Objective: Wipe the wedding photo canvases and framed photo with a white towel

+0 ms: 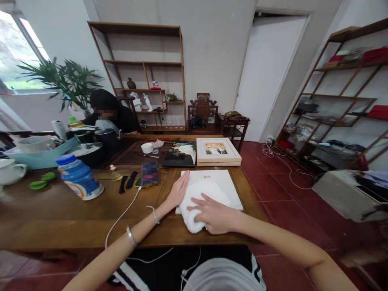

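Observation:
A white flat panel (226, 184) lies at the front edge of the wooden table, with a small gold-coloured piece (206, 176) near its far edge. Over the panel's near left part is spread a fluffy white cloth (209, 193). My right hand (212, 214) bears down on this cloth, some fingers stretched across it and the lower ones bent into its bunched near part. Along the panel's left edge rests my left hand (179, 190), fingers straight and together, touching the panel's side and next to the cloth.
Beyond the panel are a framed photo (218, 152) and a dark picture (180, 154). Left of my hands lie a charging phone (150, 174), black straps (127, 182) and a blue-capped bottle (79, 178). A person in black (112, 111) sits across the table.

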`<act>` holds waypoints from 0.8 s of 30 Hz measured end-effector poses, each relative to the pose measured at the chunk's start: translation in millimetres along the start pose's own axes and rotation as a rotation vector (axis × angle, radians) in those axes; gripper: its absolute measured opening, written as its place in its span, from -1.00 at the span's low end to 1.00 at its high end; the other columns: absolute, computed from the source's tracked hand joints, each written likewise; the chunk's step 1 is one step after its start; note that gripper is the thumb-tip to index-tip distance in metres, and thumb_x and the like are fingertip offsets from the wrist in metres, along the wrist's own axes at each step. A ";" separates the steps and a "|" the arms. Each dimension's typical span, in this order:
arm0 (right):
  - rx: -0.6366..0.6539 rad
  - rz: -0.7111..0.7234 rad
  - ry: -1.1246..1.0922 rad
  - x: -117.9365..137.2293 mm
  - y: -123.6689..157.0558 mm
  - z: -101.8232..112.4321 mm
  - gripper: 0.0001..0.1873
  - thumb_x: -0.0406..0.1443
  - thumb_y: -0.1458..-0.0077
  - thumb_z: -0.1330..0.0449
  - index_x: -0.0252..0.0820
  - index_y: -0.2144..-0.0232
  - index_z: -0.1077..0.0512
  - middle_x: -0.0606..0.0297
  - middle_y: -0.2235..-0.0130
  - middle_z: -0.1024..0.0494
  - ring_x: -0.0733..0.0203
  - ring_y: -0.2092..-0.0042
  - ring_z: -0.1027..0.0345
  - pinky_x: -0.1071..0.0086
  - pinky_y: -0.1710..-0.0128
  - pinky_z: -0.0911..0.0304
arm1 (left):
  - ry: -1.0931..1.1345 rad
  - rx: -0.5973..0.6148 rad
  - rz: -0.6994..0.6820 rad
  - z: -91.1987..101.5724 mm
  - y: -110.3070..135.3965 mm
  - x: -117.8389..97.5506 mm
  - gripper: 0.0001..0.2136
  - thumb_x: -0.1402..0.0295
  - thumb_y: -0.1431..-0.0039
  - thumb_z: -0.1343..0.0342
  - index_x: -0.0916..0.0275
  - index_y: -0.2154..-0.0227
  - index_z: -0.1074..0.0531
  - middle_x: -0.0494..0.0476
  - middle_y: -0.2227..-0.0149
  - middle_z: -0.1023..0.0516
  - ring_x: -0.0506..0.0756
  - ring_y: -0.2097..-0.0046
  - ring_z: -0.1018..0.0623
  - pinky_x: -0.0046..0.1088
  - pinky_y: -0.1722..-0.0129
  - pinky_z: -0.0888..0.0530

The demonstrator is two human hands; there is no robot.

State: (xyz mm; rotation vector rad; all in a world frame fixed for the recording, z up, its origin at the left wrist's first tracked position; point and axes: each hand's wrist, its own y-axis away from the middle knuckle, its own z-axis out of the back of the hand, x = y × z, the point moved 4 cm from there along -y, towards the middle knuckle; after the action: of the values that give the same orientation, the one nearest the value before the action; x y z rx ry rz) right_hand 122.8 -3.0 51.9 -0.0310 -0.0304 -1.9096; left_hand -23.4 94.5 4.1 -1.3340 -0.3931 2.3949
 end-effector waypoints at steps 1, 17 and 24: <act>0.013 -0.014 -0.010 0.6 5.7 3.0 -0.66 -0.46 0.08 -0.02 -0.20 0.21 -0.42 0.10 -0.08 -0.35 0.00 -0.19 -0.02 0.02 -0.12 0.07 | -0.040 0.043 -0.011 -2.8 1.8 0.1 -0.52 0.17 -0.29 0.30 0.37 -0.12 -0.21 0.25 -0.19 -0.21 0.09 -0.23 -0.18 -0.25 -0.23 -0.08; -0.025 -0.482 0.041 -117.5 -64.6 14.7 -0.66 -0.42 -0.01 0.06 -0.24 0.15 -0.33 0.06 0.18 -0.49 0.02 0.18 -0.37 0.33 0.33 -0.19 | -0.396 0.327 -0.169 -17.8 12.7 -5.7 -0.64 0.37 -0.27 0.24 0.21 -0.06 -0.28 0.22 -0.14 -0.29 0.22 -0.20 -0.23 0.02 -0.20 0.00; -0.030 -0.412 0.009 -107.4 -90.2 11.0 -0.64 -0.42 0.01 0.03 -0.21 0.13 -0.33 0.10 0.17 -0.50 0.04 0.18 -0.37 0.36 0.33 -0.18 | -0.391 0.290 -0.223 -13.8 11.0 -9.2 -0.68 0.39 -0.24 0.18 0.20 0.03 -0.38 0.23 0.01 -0.44 0.24 -0.09 -0.34 0.01 -0.17 -0.07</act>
State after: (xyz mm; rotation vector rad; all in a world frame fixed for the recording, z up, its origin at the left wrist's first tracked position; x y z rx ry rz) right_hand 73.5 128.6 58.4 -0.0381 -0.0021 -2.3219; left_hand -9.1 81.5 -0.7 -0.6609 -0.2655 2.4015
